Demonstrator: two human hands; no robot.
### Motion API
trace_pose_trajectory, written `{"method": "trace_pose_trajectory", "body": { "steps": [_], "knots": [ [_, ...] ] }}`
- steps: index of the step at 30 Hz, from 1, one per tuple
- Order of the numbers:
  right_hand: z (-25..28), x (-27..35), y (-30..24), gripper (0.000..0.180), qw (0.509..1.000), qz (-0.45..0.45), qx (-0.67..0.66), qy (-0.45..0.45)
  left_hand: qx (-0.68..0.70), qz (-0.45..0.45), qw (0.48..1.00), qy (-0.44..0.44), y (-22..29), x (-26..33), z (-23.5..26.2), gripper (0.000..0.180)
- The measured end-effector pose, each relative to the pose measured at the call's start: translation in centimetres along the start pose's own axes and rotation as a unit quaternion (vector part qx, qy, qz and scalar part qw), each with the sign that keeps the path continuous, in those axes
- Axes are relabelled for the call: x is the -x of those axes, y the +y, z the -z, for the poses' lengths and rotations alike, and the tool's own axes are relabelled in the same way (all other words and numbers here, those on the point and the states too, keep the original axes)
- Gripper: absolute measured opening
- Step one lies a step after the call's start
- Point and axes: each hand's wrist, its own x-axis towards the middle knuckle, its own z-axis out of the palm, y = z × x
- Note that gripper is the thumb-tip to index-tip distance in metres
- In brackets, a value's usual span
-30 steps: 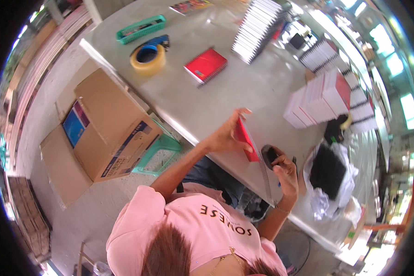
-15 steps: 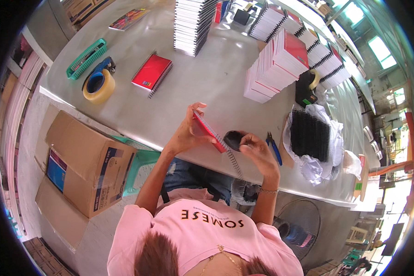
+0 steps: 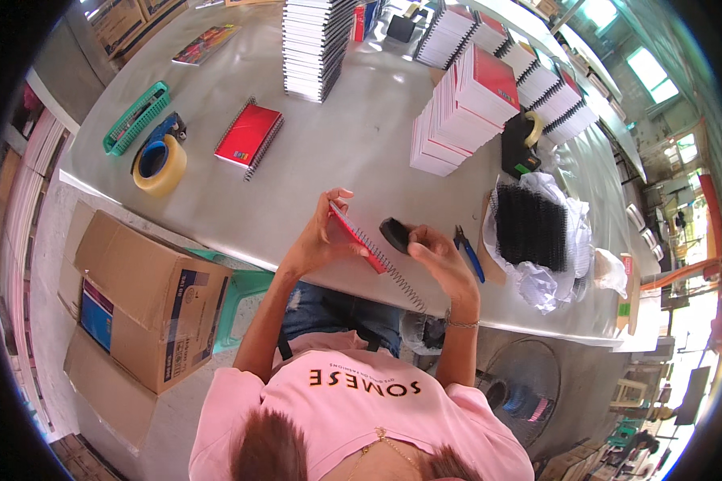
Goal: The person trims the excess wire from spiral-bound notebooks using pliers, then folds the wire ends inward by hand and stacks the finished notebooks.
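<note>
My left hand (image 3: pixel 316 245) is closed round a small red notebook (image 3: pixel 371 258), held edge up near the front of the table. A dark wire coil (image 3: pixel 403 285) runs along the notebook's edge and its loose end sticks out past the lower corner. My right hand (image 3: pixel 441 256) grips a dark rounded object (image 3: pixel 394 235) between thumb and fingers, just right of the coil. I cannot make out its kind or whether it touches the coil. To the right of that hand lie blue-handled pliers (image 3: pixel 469 255).
Black coils (image 3: pixel 529 228) lie on crumpled white wrapping at right. Behind are stacked red-covered pads (image 3: pixel 465 112), a tape dispenser (image 3: pixel 521 144) and a tall notebook stack (image 3: pixel 317 52). At left are a red notebook (image 3: pixel 249 134), tape roll (image 3: pixel 160 166), green basket (image 3: pixel 136 118) and cardboard box (image 3: pixel 148 297).
The whole view has shifted slightly. The dark object in my right hand has tilted and shows narrower. My left hand keeps its hold on the notebook.
</note>
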Motion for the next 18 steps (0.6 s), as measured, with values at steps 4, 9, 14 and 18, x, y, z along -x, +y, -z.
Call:
{"method": "trace_pose_trajectory", "body": {
  "steps": [4, 9, 14, 18],
  "knots": [
    [-0.9, 0.5, -3.0, 0.029, 0.989, -0.063, -0.107, -0.079, 0.047, 0.039, 0.998, -0.020, -0.6, 0.1, 0.2, 0.090],
    [-1.1, 1.2, -5.1, 0.025, 0.981, -0.007, -0.133, -0.141, 0.096, 0.033, 0.994, -0.043, -0.4, 0.0, -0.1, 0.084],
    [-1.2, 1.2, -5.0, 0.029, 0.992, 0.000, 0.033, -0.122, 0.121, 0.033, 0.989, -0.076, -0.3, 0.2, -0.4, 0.080],
    [-0.6, 0.3, -4.3, 0.032, 0.992, -0.108, 0.062, -0.027, 0.123, 0.038, 0.989, -0.078, 0.4, 0.2, -0.6, 0.077]
  ]
}}
